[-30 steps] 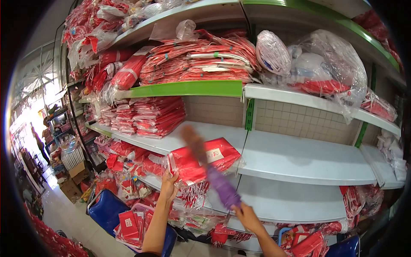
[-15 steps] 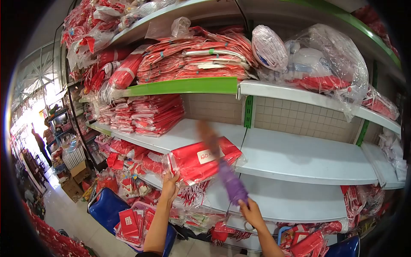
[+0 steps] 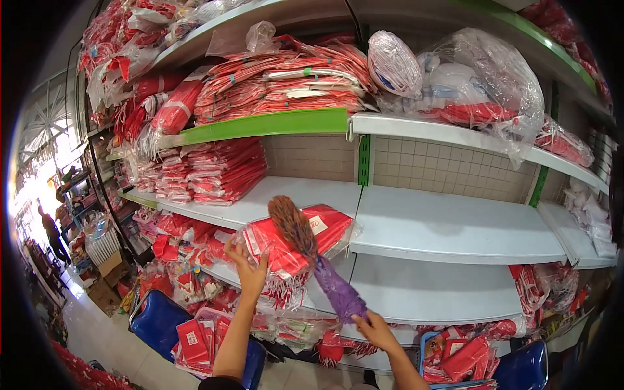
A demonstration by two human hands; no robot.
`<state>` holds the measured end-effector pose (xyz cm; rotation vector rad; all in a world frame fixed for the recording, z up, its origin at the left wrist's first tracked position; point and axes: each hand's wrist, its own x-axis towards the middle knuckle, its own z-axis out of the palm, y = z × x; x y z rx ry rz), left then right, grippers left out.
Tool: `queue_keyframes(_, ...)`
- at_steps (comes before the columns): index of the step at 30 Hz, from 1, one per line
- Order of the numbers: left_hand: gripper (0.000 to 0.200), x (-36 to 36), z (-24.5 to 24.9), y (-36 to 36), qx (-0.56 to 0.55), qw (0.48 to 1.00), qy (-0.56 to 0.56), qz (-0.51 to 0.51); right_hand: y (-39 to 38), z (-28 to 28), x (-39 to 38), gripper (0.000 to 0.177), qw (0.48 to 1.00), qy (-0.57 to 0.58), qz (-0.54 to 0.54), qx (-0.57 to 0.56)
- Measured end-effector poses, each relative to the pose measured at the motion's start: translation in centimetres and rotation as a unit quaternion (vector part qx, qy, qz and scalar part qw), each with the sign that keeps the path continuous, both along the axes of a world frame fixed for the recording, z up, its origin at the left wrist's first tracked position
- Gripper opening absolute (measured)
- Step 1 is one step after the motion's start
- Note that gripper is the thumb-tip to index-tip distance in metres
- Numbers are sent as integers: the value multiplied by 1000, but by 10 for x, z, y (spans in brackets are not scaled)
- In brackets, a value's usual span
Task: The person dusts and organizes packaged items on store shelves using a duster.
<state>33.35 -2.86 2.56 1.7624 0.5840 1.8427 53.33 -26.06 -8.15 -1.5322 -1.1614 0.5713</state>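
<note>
In my right hand (image 3: pixel 374 330) is a feather duster (image 3: pixel 296 229) with brown bristles and a purple-wrapped handle; my fingers close on the handle's lower end. The bristles cross in front of a clear plastic package of red cloth (image 3: pixel 279 244), which bears a white label with red writing and shows white fringe below. At the package's lower left edge is my left hand (image 3: pixel 250 273), thumb and fingers spread around the plastic. The package lies across the front of a white shelf (image 3: pixel 312 187).
Stacked red packages (image 3: pixel 227 172) fill the shelf's left part. Higher up are red bundles (image 3: pixel 279 84) and a large plastic bag (image 3: pixel 481 84). Blue chairs (image 3: pixel 156 318) stand below, with red packages in baskets. A person (image 3: pixel 52 234) is far left.
The duster has swung left and down, its bristles now over the package. My left hand's fingers have spread wider at the package's edge. The view has shifted slightly.
</note>
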Motion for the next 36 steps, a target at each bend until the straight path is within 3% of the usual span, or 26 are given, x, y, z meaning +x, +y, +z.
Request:
queue_keyframes(1, 45, -2, 4, -1, 20, 999, 28, 15, 0, 6, 2, 37, 999, -22, -43, -9)
queue_keyframes(3, 46, -16, 16, -7, 59, 977, 186, 90, 5, 14, -2, 39, 991, -51, -122, 20)
queue_keyframes(6, 47, -31, 21, -5, 53, 940, 336, 23, 3, 28, -8, 39, 996, -64, -60, -28)
queue_keyframes(7, 56, -33, 30, -14, 46, 937, 346, -4, 0, 39, -8, 32, 999, -37, 1, 0)
queue_keyframes(11, 85, -48, 50, -31, 79, 869, 487, -15, 4, 53, 2, 37, 984, -124, -129, -20)
queue_keyframes(14, 93, -50, 47, -30, 100, 843, 529, -2, 10, 48, -6, 36, 991, -93, -94, -22)
queue_keyframes(15, 77, -45, 39, -29, 131, 870, 474, 26, 11, 47, -6, 36, 995, -95, -21, -12)
queue_keyframes(18, 64, -37, 30, -18, 156, 877, 429, 148, 9, 64, -4, 37, 998, -65, -10, 13)
queue_keyframes(19, 54, -35, 30, -12, 215, 864, 401, 215, 16, 51, 2, 29, 994, -72, -64, 42)
queue_keyframes(22, 48, -28, 40, -2, 329, 842, 321, 282, 16, 50, 3, 26, 985, 23, -138, 101)
queue_keyframes(23, 42, -25, 48, 1, 375, 832, 283, 294, 12, 53, 3, 24, 981, 114, -117, 107)
queue_keyframes(26, 39, -11, 67, 10, 421, 853, 192, 243, 0, 61, -1, 24, 972, 158, -117, 128)
queue_keyframes(28, 28, 4, 68, 13, 227, 953, 107, 170, -6, 63, -2, 25, 971, 172, -115, 120)
queue_keyframes(30, 23, 24, 65, 18, 31, 993, -14, 112, -7, 62, -4, 28, 970, 175, -119, 118)
queue_keyframes(31, 26, 32, 67, 15, 2, 987, -28, 160, -4, 60, -7, 28, 970, 172, -125, 120)
queue_keyframes(34, 30, 50, 53, 25, -98, 988, -109, 46, 2, 52, -9, 28, 984, 62, -146, 83)
queue_keyframes(36, 31, 58, 36, 24, -186, 970, -138, -77, 4, 51, -9, 30, 992, -6, -106, 67)
